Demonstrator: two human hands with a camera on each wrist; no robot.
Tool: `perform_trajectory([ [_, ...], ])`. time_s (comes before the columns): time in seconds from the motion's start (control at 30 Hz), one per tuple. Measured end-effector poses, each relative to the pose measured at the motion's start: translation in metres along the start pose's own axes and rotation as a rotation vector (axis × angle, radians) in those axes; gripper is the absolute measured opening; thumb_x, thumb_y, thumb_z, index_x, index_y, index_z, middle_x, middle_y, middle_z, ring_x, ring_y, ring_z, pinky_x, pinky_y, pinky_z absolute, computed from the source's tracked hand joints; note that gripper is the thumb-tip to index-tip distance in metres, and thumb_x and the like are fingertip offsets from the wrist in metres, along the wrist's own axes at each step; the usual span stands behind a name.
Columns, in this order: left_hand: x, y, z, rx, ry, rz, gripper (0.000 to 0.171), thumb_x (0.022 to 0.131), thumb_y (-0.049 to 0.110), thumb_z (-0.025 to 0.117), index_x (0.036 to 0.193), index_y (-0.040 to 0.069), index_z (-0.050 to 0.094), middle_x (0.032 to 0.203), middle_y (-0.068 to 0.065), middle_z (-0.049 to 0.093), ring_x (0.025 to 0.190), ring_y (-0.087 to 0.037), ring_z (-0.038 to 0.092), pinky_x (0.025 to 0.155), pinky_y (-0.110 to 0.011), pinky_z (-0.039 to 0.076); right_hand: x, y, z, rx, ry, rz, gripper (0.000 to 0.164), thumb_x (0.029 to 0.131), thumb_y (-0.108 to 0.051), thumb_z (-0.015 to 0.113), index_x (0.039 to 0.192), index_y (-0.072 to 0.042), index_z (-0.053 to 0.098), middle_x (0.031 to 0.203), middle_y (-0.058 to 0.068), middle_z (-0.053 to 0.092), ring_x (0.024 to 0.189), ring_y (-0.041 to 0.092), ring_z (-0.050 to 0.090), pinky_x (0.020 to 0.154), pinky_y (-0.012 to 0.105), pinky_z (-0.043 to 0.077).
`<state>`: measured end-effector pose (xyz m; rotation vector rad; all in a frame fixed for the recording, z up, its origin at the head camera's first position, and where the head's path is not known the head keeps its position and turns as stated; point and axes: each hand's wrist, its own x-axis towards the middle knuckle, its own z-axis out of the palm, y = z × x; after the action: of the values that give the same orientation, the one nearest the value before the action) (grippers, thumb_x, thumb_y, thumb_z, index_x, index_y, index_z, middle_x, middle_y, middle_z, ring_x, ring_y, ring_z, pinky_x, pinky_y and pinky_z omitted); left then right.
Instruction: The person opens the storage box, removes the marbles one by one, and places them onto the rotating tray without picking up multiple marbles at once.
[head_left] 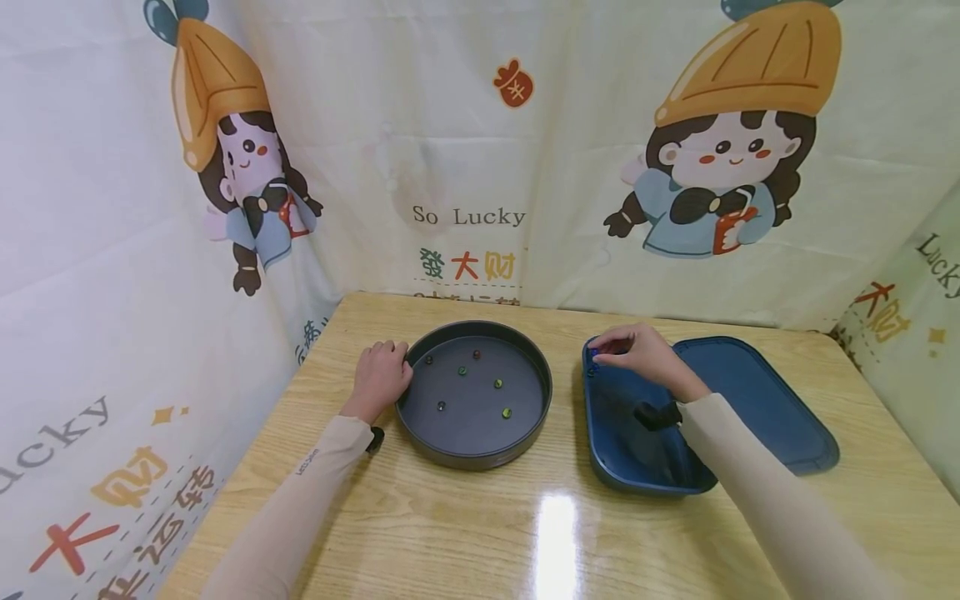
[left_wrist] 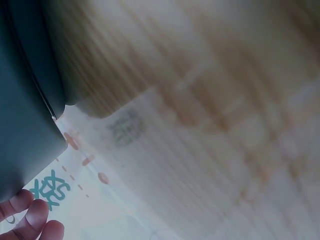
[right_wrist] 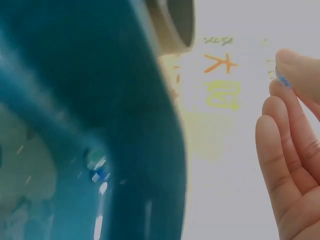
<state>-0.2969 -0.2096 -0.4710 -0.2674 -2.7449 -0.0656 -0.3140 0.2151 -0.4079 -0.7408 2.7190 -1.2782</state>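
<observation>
Near the worktop (head_left: 480, 525)'s left edge, curled left-hand (head_left: 382, 375) fingers grip a round pan (head_left: 474, 433) holding six marbles (head_left: 462, 371), and the right hand (head_left: 637, 354) pinches a blue marble (head_left: 595, 352) over a tub (head_left: 652, 486)'s far-left corner, its sleeve (head_left: 765, 467) partly blocking the tub and, rightward, a blue lid (head_left: 746, 387).

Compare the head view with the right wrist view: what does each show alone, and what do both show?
Head view only: the left hand at the rim of a dark round pan, six small glassy marbles in that pan, and a flat blue rounded-rectangular lid.

Right wrist view only: the palm side of the right hand.

Both: this hand pinching a small blue glassy marble, a blue rounded-rectangular tub with marbles in it, and printed off-white cloth. Perhaps the pan too; I cannot tell.
</observation>
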Motion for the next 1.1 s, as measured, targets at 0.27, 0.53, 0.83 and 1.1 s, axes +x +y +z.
perform_trajectory([
  [0.27, 0.0, -0.002, 0.001, 0.0, 0.004, -0.001, 0.021, 0.087, 0.015, 0.057, 0.102, 0.004, 0.063, 0.088, -0.015, 0.063, 0.079, -0.031, 0.059, 0.076, -0.046, 0.049, 0.031, -0.026, 0.02, 0.053, -0.01, -0.042, 0.023, 0.082, -0.014, 0.072, 0.1, 0.0, 0.071, 0.097, 0.017, 0.071, 0.079, 0.007, 0.065, 0.072, 0.016, 0.051],
  [0.53, 0.0, -0.001, 0.001, -0.007, 0.002, -0.002, 0.02, 0.086, 0.015, 0.057, 0.101, 0.004, 0.064, 0.087, -0.015, 0.063, 0.077, -0.031, 0.059, 0.075, -0.046, 0.049, 0.059, -0.048, 0.051, 0.074, -0.08, -0.11, 0.02, 0.081, -0.014, 0.073, 0.097, -0.002, 0.073, 0.097, 0.013, 0.071, 0.082, 0.019, 0.067, 0.071, 0.023, 0.053],
  [0.83, 0.0, -0.002, 0.0, -0.009, -0.013, -0.007, 0.017, 0.087, 0.015, 0.055, 0.099, 0.005, 0.062, 0.087, -0.014, 0.062, 0.079, -0.03, 0.057, 0.076, -0.044, 0.048, 0.087, -0.062, 0.092, 0.075, -0.247, -0.126, 0.016, 0.081, -0.009, 0.072, 0.096, -0.005, 0.073, 0.09, 0.008, 0.071, 0.075, 0.01, 0.064, 0.069, 0.024, 0.054],
  [1.1, -0.001, -0.002, 0.0, -0.005, 0.006, 0.002, 0.021, 0.086, 0.014, 0.055, 0.102, 0.004, 0.064, 0.088, -0.014, 0.063, 0.079, -0.03, 0.059, 0.075, -0.044, 0.049, 0.104, -0.069, 0.123, 0.056, -0.35, -0.167, 0.017, 0.08, -0.006, 0.073, 0.095, 0.001, 0.073, 0.088, 0.01, 0.072, 0.072, 0.006, 0.063, 0.069, 0.022, 0.054],
])
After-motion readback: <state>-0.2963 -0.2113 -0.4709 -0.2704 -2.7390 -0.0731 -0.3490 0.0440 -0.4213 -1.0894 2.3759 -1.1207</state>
